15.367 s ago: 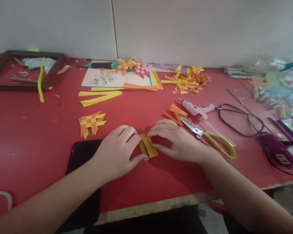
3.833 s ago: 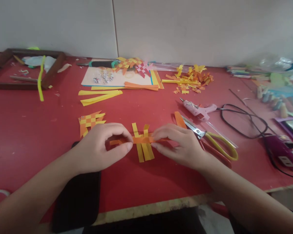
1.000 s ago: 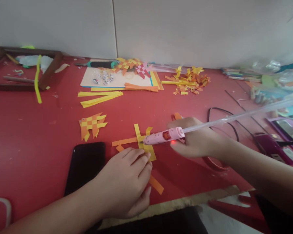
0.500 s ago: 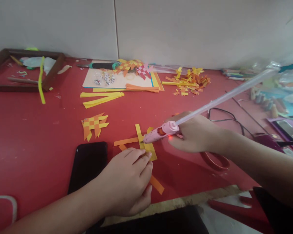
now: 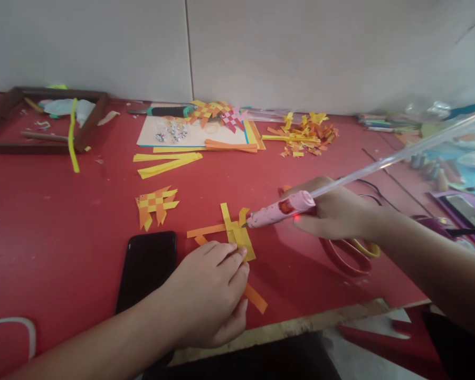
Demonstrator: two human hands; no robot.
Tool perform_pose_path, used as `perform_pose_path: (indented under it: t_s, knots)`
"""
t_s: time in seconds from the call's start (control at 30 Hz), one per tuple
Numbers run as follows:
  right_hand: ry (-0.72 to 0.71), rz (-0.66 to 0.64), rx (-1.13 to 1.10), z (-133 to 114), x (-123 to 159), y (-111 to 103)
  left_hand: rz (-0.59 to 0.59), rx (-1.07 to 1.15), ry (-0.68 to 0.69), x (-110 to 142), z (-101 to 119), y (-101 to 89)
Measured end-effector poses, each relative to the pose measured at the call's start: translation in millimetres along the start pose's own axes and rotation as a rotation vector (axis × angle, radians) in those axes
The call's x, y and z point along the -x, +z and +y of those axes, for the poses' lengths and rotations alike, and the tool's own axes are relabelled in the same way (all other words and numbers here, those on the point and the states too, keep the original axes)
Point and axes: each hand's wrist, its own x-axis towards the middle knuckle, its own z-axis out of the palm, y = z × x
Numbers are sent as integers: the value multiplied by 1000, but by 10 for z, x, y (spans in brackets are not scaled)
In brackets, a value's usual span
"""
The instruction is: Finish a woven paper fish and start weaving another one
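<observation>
My right hand point(image 5: 328, 211) grips a pink hot glue gun point(image 5: 281, 208). A long clear glue stick point(image 5: 404, 150) sticks out of the gun's back, slanting up to the right, and a small red light glows at its handle. The gun's nozzle points left, close beside a partly woven piece of yellow and orange paper strips point(image 5: 237, 232). My left hand point(image 5: 217, 290) has its fingers closed on the lower part of that piece against the red table point(image 5: 63, 227). Its palm hides some of the strips. A finished woven paper fish point(image 5: 156, 205) lies to the upper left.
A black phone point(image 5: 148, 269) lies left of my left hand. Scissors point(image 5: 346, 258) are partly under my right arm. Behind are yellow strips point(image 5: 168, 162), paper sheets point(image 5: 150, 132), paper scraps point(image 5: 306, 134) and a brown wooden frame point(image 5: 35, 149). A black cord point(image 5: 370, 184) runs right.
My right hand has drawn the glue gun slightly to the right, so its nozzle has come off the middle of the woven piece. My left hand stays on the paper. The view has shifted slightly.
</observation>
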Motion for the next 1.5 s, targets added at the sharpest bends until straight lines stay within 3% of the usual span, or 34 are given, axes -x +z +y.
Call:
perform_pose_path:
  t_s: [0.13,0.27,0.73,0.9,1.3,1.5]
  knots:
    - [65,66,96,59,68,5,-31,2,-6,1,-11,4]
    - [13,94,78,47,28,37,-32,0,-4,-7,-17,-3]
    - [8,-13,141,-47,-68,-7,-27,19,-5,-14,-7,-7]
    - [-23,36,254,-25,-74,-10,-40,15,-6,2,-3,-12]
    - [46,13,230,-42,-40,3,-58,19,-11,-12,-12,-22]
    - [61,-55,382,-178,-143,-105,-57,-1,-10,-12,-6,-31]
